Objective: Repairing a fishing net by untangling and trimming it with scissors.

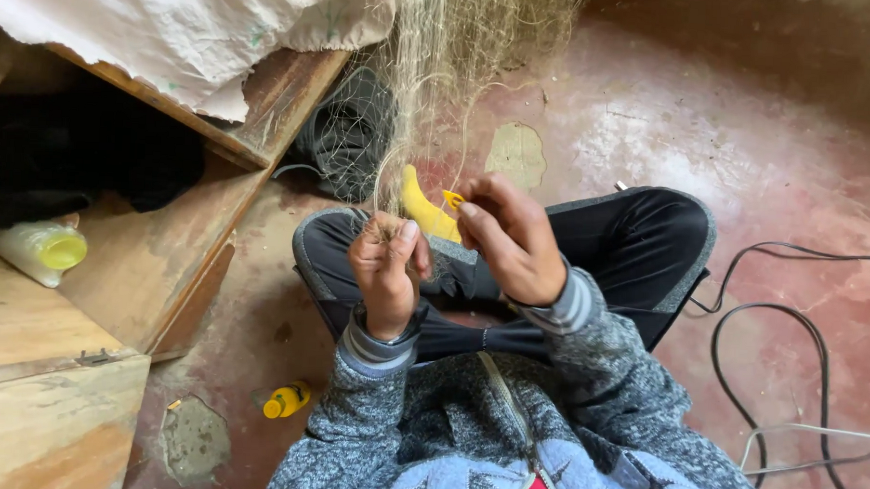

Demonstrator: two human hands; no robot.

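From the head camera, the person sits cross-legged on a worn red concrete floor [748,120] in black trousers and a grey knitted jacket; a fine, pale fishing net [431,71] hangs down from above to the lap. The left hand [388,262] is curled shut, thumb pressed to fingers, pinching a gathered strand of the net just above the left knee; the right hand [512,236], just right of the net, pinches a small flat yellow plastic netting needle [453,198] between thumb and forefinger, close beside the left hand. A yellow sock-clad foot [419,207] shows just below the net, between the hands and the floor; a dark heap of netting [347,135] lies left of the pale net. Further left stands a wooden box [165,254] under a white cloth [173,23]; a small yellow bottle [287,399] lies on the floor below it; black cables [789,334] trail well to the right.
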